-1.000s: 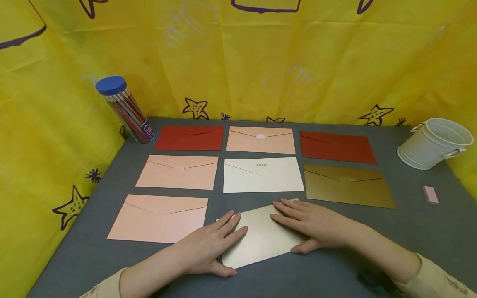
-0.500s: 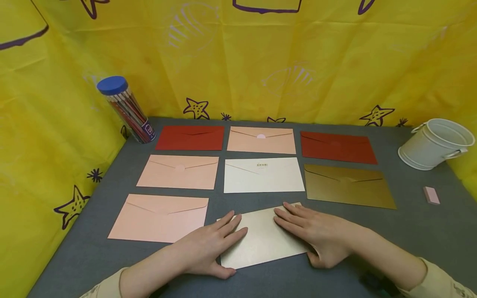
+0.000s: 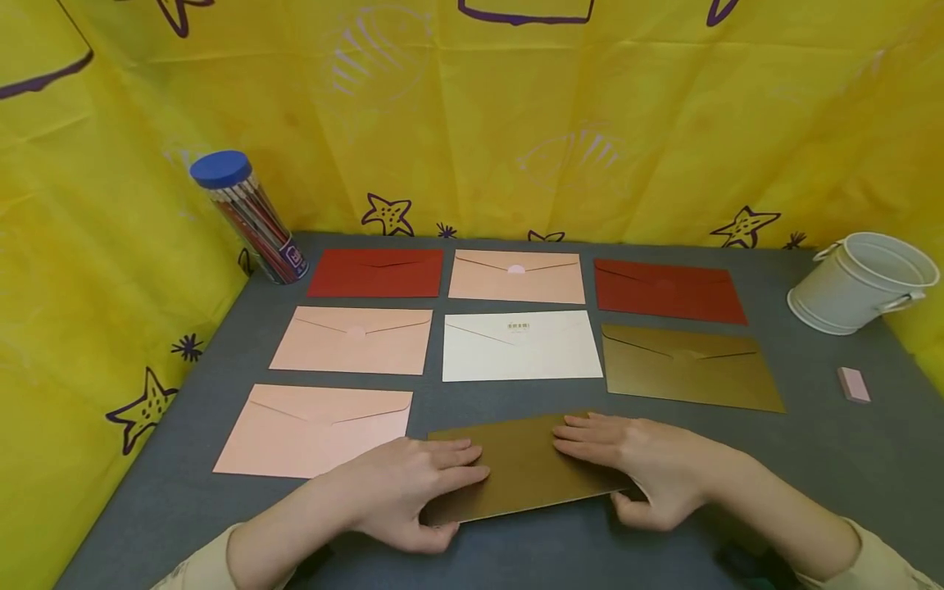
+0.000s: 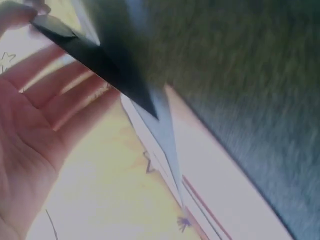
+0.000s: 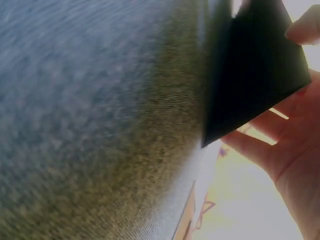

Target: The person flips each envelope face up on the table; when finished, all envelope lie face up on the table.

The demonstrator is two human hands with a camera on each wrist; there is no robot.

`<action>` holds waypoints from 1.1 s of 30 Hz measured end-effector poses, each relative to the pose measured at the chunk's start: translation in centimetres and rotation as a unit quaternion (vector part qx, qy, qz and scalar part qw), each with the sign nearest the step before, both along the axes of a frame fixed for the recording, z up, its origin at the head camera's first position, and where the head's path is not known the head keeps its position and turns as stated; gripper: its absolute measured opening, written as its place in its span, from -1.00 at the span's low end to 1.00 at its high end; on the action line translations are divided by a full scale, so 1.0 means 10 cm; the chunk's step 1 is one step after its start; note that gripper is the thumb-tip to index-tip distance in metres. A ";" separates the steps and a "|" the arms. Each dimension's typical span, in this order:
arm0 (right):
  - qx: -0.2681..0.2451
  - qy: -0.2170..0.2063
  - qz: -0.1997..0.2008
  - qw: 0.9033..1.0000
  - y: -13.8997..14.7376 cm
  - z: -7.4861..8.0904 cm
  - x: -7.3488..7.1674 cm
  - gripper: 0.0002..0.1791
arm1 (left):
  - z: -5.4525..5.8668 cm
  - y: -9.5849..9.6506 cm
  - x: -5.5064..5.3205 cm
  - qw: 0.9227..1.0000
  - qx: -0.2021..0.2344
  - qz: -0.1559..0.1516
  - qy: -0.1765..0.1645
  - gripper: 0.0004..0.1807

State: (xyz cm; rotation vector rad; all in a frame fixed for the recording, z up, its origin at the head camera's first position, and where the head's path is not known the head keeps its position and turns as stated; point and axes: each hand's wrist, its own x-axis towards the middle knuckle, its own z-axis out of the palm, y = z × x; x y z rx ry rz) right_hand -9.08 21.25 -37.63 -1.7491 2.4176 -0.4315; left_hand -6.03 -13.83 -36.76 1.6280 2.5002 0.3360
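A gold envelope (image 3: 524,471) is held low over the near middle of the table, slightly askew. My left hand (image 3: 401,496) grips its left end, fingers on top and thumb at the near edge. At the opposite end my right hand (image 3: 656,471) holds it the same way. The left wrist view shows the envelope's dark underside (image 4: 100,62) between thumb and fingers; the right wrist view shows a dark corner of the envelope (image 5: 260,75) pinched likewise. Just left lies a pink envelope (image 3: 317,426); behind are a white envelope (image 3: 524,352) and another gold envelope (image 3: 686,369).
Farther back lie a left red envelope (image 3: 376,273), a peach envelope (image 3: 516,283), a right red envelope (image 3: 667,291) and a second pink envelope (image 3: 354,344). A blue-lidded pencil tube (image 3: 254,217) stands back left. At right are a white bucket (image 3: 848,287) and a pink eraser (image 3: 854,385).
The right hand has slid outward to the envelope's right end, its thumb now at the near edge. The envelope has tilted, and its face has turned from pale and shiny to dark gold.
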 end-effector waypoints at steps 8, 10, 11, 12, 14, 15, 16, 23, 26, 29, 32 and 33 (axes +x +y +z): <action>-0.125 -0.058 0.010 0.990 0.08 0.02 -0.06 -0.48 | 0.11 -0.08 -0.14 0.985 0.161 -0.059 0.009 -0.70; -0.157 -0.091 0.001 0.983 0.09 0.01 -0.08 -0.58 | 0.14 -0.10 -0.20 0.978 0.200 -0.058 -0.004 -0.73; -0.173 -0.104 -0.007 0.979 0.09 0.00 -0.09 -0.62 | 0.15 -0.11 -0.23 0.974 0.219 -0.050 -0.017 -0.75; -0.190 -0.116 -0.017 0.975 0.09 0.00 -0.09 -0.65 | 0.16 -0.12 -0.26 0.971 0.234 -0.040 -0.030 -0.76; -0.219 -0.134 -0.040 0.966 0.08 0.00 -0.10 -0.69 | 0.15 -0.15 -0.33 0.963 0.261 -0.005 -0.063 -0.78; -0.232 -0.141 -0.057 0.961 0.07 0.00 -0.11 -0.69 | 0.15 -0.16 -0.36 0.959 0.270 0.019 -0.079 -0.79; -0.243 -0.142 -0.077 0.957 0.07 -0.01 -0.11 -0.69 | 0.15 -0.17 -0.39 0.954 0.277 0.049 -0.100 -0.80; -0.242 -0.201 -0.268 0.910 0.05 -0.06 -0.13 -0.79 | 0.09 -0.18 -0.53 0.906 0.274 0.240 -0.215 -0.85; -0.228 -0.205 -0.312 0.899 0.03 -0.10 -0.15 -0.77 | 0.07 -0.17 -0.57 0.893 0.260 0.276 -0.242 -0.80; -0.206 -0.194 -0.331 0.900 0.02 -0.15 -0.18 -0.74 | 0.03 -0.16 -0.60 0.888 0.242 0.302 -0.247 -0.78; -0.184 -0.174 -0.330 0.909 0.01 -0.18 -0.20 -0.72 | 0.00 -0.15 -0.61 0.889 0.227 0.320 -0.238 -0.76; -0.178 -0.166 -0.327 0.913 0.01 -0.19 -0.20 -0.71 | -0.02 -0.15 -0.61 0.890 0.223 0.324 -0.232 -0.76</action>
